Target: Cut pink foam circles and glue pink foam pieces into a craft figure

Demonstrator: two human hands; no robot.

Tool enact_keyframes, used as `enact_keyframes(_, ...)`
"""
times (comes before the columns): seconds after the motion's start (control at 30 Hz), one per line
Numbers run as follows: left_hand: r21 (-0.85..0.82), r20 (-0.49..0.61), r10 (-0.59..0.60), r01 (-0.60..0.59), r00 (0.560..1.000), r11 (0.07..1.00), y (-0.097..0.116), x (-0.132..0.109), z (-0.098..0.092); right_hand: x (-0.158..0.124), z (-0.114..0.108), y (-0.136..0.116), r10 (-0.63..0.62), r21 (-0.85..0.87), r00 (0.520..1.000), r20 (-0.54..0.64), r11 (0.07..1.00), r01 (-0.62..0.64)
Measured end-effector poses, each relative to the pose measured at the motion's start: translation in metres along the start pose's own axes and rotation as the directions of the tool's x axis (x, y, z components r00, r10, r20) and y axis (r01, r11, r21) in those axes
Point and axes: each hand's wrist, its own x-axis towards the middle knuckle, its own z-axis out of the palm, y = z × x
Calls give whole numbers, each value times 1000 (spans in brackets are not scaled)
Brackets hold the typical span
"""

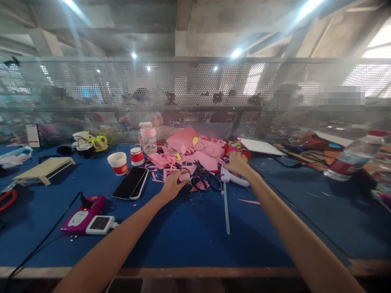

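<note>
In the head view my left hand [172, 186] is closed around a small pink paper roll [184, 177], held just above the table. Black-bladed scissors [202, 175] with dark handles lie to the right of that hand. My right hand [236, 163] reaches down at the right side of a pile of pink paper scraps [168, 160]; its fingertips are too small and blurred to show a grip. Just below it lies a white glue gun [235, 178], a clear glue stick [226, 211] extending towards me. Red and green round bits [246, 154] sit beyond the right hand.
On the left are a phone [130, 183], paper cups [117, 163], a purple power socket [84, 213] and a small wooden stand [45, 169]. A pink-lidded bottle [148, 138] stands behind. At right is a plastic bottle [354, 156]. A perforated screen [183, 93] borders the table's back.
</note>
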Motion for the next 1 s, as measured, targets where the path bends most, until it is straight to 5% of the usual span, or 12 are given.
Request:
enact_keyframes(0.13, -38, 25, -46, 47, 999, 998, 5, -1, 1, -29, 0, 26, 11, -112, 991, 137, 994, 4)
enact_keyframes(0.47, -79, 134, 27, -16, 991, 997, 25, -11, 9, -57, 7, 24, 72, -238, 953, 294, 971, 0)
enact_keyframes(0.67, -181, 82, -63, 77, 995, 981, 21, -10, 8, -53, 17, 31, -20, -305, 975, 222, 948, 89)
enact_keyframes(0.83, -354, -27, -234, 210, 972, 912, 7, -5, 5, -53, 11, 29, -180, -97, 983, -24, 979, 177)
enact_keyframes(1.0, -543, 19, -332, 288, 943, 789, 4, 0, 3, -64, -1, 10, -103, 175, 979, -175, 976, 134)
